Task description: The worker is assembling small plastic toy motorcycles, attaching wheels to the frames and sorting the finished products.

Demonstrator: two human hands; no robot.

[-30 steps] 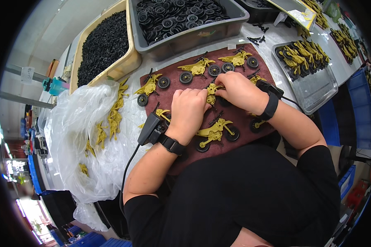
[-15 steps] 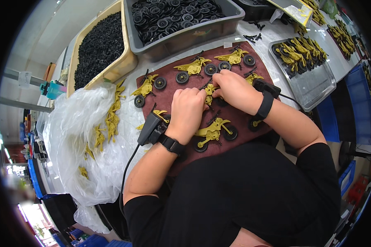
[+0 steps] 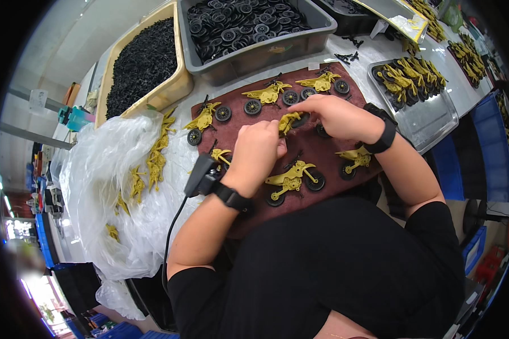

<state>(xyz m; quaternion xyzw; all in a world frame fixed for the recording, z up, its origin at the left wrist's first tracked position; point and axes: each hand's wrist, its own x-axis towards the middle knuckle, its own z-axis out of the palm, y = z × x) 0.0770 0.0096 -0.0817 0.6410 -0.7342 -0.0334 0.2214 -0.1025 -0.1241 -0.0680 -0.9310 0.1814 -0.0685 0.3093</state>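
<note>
A yellow toy motorcycle (image 3: 289, 122) with a black wheel is held between my hands above the mat. My left hand (image 3: 258, 151) is closed on its near-left end, fingertips partly hidden. From the right, my right hand (image 3: 345, 120) grips the far side by the wheel, its index finger reaching over the top. On the dark red cloth mat (image 3: 243, 217) around them lie several similar motorcycles: one (image 3: 291, 179) in front of me, one (image 3: 267, 93) behind, another (image 3: 205, 117) at the left and one (image 3: 354, 158) below my right wrist.
A grey bin of black wheels (image 3: 254, 70) and a cream bin of small black parts (image 3: 147, 101) stand at the back. Clear plastic bags (image 3: 90, 175) with yellow parts lie at the left. A metal tray (image 3: 430, 124) at the right bears more motorcycles.
The motorcycle in my hands has been turned to a different angle. My right hand has shifted right and slightly down, uncovering the motorcycle beneath its wrist.
</note>
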